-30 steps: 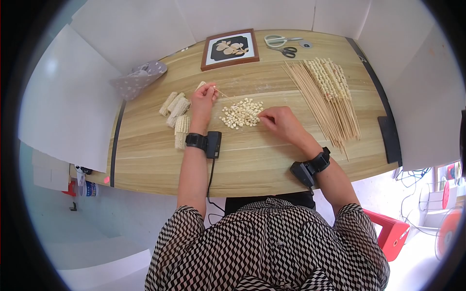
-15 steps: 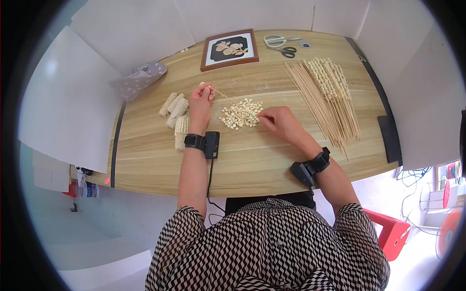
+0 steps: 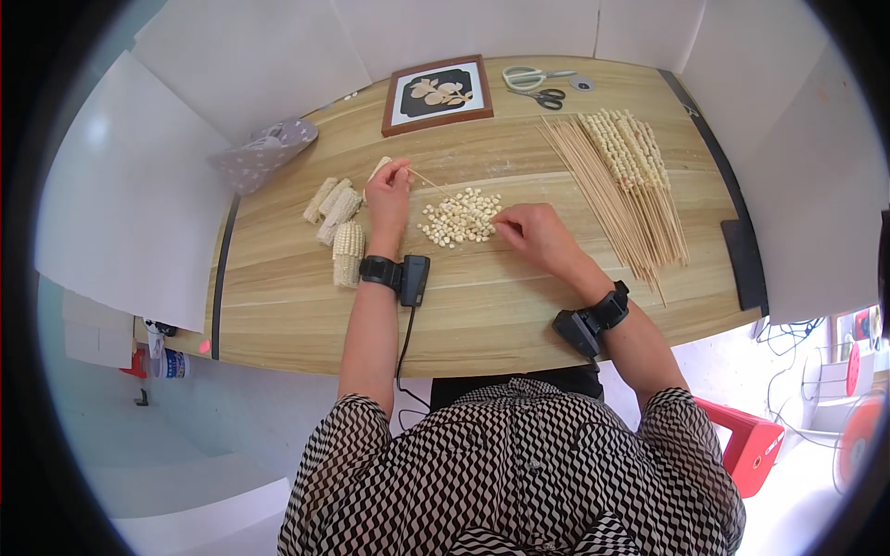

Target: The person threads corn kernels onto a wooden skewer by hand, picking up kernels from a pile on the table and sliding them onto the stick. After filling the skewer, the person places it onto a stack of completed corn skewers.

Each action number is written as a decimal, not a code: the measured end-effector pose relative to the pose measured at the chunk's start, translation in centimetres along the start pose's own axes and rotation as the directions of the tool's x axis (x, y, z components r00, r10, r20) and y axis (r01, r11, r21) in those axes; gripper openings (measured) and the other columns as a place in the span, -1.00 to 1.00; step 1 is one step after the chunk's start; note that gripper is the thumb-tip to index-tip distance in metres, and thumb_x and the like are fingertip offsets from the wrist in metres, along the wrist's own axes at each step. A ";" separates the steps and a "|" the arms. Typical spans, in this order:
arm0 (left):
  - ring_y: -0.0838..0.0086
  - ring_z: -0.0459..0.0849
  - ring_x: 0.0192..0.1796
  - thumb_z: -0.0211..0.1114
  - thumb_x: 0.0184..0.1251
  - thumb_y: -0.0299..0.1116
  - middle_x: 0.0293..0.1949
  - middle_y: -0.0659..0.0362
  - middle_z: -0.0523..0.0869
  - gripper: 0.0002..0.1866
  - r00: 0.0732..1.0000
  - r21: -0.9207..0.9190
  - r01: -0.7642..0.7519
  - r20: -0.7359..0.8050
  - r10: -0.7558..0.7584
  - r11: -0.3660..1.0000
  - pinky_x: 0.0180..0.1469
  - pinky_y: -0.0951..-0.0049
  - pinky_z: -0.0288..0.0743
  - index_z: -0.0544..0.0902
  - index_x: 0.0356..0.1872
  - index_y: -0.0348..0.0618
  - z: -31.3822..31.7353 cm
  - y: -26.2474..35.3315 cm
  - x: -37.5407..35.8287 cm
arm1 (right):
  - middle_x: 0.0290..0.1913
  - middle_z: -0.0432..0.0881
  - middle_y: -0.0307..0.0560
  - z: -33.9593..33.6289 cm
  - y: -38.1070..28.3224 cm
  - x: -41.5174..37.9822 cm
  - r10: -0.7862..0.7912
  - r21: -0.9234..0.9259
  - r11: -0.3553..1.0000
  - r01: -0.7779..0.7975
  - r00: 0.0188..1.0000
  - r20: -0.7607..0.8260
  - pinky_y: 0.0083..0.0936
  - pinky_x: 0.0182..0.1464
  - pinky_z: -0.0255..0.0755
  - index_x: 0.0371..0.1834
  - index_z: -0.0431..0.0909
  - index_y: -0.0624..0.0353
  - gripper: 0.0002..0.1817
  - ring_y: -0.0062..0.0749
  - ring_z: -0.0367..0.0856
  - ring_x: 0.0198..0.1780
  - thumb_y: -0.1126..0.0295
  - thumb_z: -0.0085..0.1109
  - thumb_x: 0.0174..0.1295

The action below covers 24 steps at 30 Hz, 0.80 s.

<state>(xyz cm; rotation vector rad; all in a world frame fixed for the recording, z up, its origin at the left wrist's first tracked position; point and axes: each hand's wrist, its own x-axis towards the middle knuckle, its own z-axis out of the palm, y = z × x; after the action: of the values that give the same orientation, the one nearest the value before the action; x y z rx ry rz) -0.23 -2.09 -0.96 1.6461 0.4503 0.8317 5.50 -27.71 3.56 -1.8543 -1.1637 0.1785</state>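
Observation:
My left hand [image 3: 387, 195] pinches a thin wooden skewer [image 3: 428, 181], which slants down to the right over a loose pile of pale corn kernels [image 3: 452, 221]. Where the skewer meets the pile, its lower end is hard to make out. At the pile's right edge is my right hand [image 3: 540, 236], thumb and fingertips pressed together; whatever they hold is too small to tell. A pale piece, perhaps a cob [image 3: 377, 168], shows just behind my left hand. Several corn cobs [image 3: 347, 248] lie left of that hand, one still bearing rows of kernels.
Bare skewers [image 3: 607, 199] lie at the right beside skewers threaded with kernels [image 3: 623, 148]. Along the back are a framed picture [image 3: 438, 129], light-handled scissors [image 3: 525, 78] and dark-handled scissors [image 3: 549, 98]. A patterned grey cloth item [image 3: 269, 153] rests at the back left.
My left hand has shifted slightly to the right, its wrist turning, and the skewer's visible length is a little shorter. My right hand has stayed almost in place.

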 end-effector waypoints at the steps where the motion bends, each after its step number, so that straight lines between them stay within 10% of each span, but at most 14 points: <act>1: 0.70 0.42 -0.46 0.14 0.34 -0.54 -0.46 0.29 0.57 -0.85 1.000 0.000 0.001 0.000 -0.001 1.000 -0.38 0.72 0.30 0.62 -0.14 -0.33 0.1 0.1 -0.1 | -0.39 0.62 0.15 0.0 -0.1 0.0 0.005 0.013 1.000 -0.005 1.000 -0.013 -0.27 -0.27 0.46 -0.36 0.61 0.30 -0.85 0.03 0.58 -0.34 0.46 0.10 0.13; 24: 0.64 0.55 -0.35 0.06 0.33 -0.57 -0.38 0.22 0.66 -0.78 0.924 0.204 -0.122 0.381 0.036 0.971 -0.26 0.64 0.45 0.64 -0.09 -0.30 6.1 3.5 -4.3 | -0.41 0.61 0.18 -0.2 1.3 0.2 0.042 0.009 0.999 -0.041 0.981 -0.187 -0.27 -0.28 0.46 -0.36 0.61 0.30 -0.85 0.04 0.59 -0.36 0.45 0.10 0.10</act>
<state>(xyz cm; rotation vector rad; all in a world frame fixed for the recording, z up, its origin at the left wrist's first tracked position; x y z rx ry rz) 0.86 -10.10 0.75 1.9935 0.2123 0.5159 6.52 -27.88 2.71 -1.8486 -0.9945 0.0293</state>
